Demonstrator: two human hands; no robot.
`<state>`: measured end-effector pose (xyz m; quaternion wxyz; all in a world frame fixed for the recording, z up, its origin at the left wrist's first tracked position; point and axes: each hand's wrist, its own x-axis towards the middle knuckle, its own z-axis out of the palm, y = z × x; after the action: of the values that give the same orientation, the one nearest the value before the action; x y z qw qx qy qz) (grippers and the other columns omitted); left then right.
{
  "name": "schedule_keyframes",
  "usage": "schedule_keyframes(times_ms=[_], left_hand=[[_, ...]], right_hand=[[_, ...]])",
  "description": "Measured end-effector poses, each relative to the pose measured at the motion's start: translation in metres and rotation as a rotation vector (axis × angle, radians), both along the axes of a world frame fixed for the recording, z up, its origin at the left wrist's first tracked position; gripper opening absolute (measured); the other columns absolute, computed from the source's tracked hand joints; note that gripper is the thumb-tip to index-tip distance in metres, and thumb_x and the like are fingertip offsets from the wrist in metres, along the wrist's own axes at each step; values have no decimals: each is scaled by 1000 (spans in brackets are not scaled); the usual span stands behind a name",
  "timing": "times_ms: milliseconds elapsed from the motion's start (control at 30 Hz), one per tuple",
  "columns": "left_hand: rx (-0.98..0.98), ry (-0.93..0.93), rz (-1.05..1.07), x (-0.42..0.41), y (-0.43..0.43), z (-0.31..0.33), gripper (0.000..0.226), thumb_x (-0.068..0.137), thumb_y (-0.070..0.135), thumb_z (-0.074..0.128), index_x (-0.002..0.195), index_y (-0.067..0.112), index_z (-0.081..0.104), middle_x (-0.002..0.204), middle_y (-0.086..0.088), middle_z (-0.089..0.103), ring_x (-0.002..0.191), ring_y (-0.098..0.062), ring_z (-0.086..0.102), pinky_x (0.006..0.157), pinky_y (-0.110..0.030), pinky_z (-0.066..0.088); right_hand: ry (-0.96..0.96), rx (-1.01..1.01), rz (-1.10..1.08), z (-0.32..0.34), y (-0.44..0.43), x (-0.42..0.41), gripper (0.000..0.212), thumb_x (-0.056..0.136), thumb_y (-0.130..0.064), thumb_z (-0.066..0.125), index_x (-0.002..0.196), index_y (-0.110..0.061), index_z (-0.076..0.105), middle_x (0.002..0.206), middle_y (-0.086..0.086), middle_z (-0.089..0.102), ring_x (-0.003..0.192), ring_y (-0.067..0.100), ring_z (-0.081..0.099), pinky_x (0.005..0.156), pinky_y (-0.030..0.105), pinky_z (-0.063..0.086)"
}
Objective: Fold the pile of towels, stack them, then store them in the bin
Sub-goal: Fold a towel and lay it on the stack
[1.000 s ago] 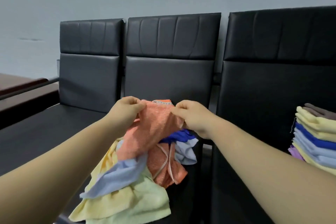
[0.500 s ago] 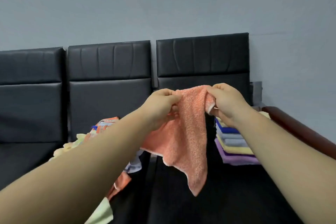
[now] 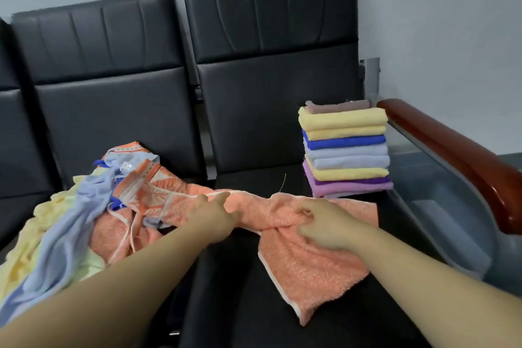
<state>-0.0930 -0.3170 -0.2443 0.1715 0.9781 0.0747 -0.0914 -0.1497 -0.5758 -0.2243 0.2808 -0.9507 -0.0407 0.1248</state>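
- The orange towel lies rumpled on the black seat of the right-hand chair. Its near corner points toward 6 o'clock, and its far edge is stretched between the two hands.
- The left hand pinches that far edge between thumb and curled fingers, at about 10 o'clock of the towel.
- The right hand is blurred. Its fingers look curled into a bunched fold near the towel's middle, gripping it.
- At 9 o'clock, the pile of unfolded towels sprawls over the neighbouring seat in yellow, pale blue, dark blue and patterned orange. It touches the orange towel's left end, under the left forearm.
- At 1 o'clock, the stack of folded towels stands upright on the same seat against the backrest, just beyond the towel's far right corner.
- At 3 o'clock, the grey bin sits beside the seat, under a reddish wooden armrest that crosses above it.
- A loose thread stands up between the towel and the backrest.
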Motion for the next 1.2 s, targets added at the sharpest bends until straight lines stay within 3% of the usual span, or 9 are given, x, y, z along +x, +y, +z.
schedule_keyframes(times_ms=[167, 300, 433, 567, 733, 867, 967, 1067, 1200], left_hand=[[-127, 106, -65, 20, -2, -25, 74, 94, 75, 34, 157, 37, 32, 167, -13, 22, 149, -34, 31, 121, -51, 27], [14, 102, -213, 25, -35, -35, 71, 101, 67, 24, 158, 26, 32, 168, -14, 17, 155, -38, 13, 124, -54, 11], [-472, 94, -341, 30, -70, -25, 38, 105, 44, 44, 118, 19, 69, 130, -5, 65, 124, -23, 57, 116, -49, 36], [-730, -26, -240, 26, -92, -15, 26, 99, 42, 51, 111, 26, 68, 110, 4, 70, 108, -17, 64, 104, -45, 48], [-503, -220, -451, -30, -80, -11, 14, 92, 30, 67, 97, 24, 55, 97, 8, 60, 86, -4, 55, 77, -25, 46], [-400, -23, -796, -67, -66, -16, 16, 97, 34, 61, 113, 32, 58, 106, 13, 64, 97, -4, 60, 88, -28, 50], [-147, 3, -976, -74, -58, -22, 34, 100, 57, 43, 124, 36, 56, 118, 21, 56, 111, -2, 52, 105, -37, 43], [116, 15, -915, -70, -46, -24, 56, 92, 81, 25, 122, 41, 51, 124, 20, 49, 121, -6, 47, 113, -56, 30], [245, -18, -743, -65, -30, -24, 83, 77, 95, 21, 129, 37, 51, 131, 15, 50, 130, -12, 45, 114, -60, 26]], right_hand=[[51, -161, 109, -25, 6, 19, 51, 95, -44, 60, 145, -37, 53, 148, -5, 49, 132, 19, 49, 110, 37, 44], [120, -49, 50, -19, -4, 27, 31, 95, -41, 65, 126, -42, 64, 127, -11, 59, 109, 13, 61, 96, 34, 52], [182, -55, 63, -9, -16, 30, 27, 93, -41, 71, 116, -27, 75, 117, -13, 63, 102, 12, 64, 95, 31, 51], [254, -25, 60, -7, -30, 27, 28, 89, -46, 76, 113, -31, 78, 106, -10, 74, 95, 7, 68, 97, 33, 54], [293, 177, 8, -18, -41, 24, 42, 77, -40, 86, 117, -34, 74, 104, -11, 77, 95, 9, 74, 98, 39, 58], [149, 113, -27, -22, -44, 18, 34, 72, -35, 88, 96, -31, 65, 96, -5, 72, 89, 19, 71, 89, 46, 60], [-14, -45, -20, -23, -43, 10, 28, 76, -34, 85, 82, -28, 58, 90, -8, 64, 80, 15, 61, 71, 36, 52], [-9, -94, 28, -25, -41, -6, 23, 79, -46, 79, 74, -29, 65, 84, -9, 66, 78, 12, 62, 73, 35, 54], [140, -149, 153, -35, -38, -32, 12, 82, -51, 74, 87, -40, 70, 95, -18, 69, 90, 2, 65, 83, 27, 55]])
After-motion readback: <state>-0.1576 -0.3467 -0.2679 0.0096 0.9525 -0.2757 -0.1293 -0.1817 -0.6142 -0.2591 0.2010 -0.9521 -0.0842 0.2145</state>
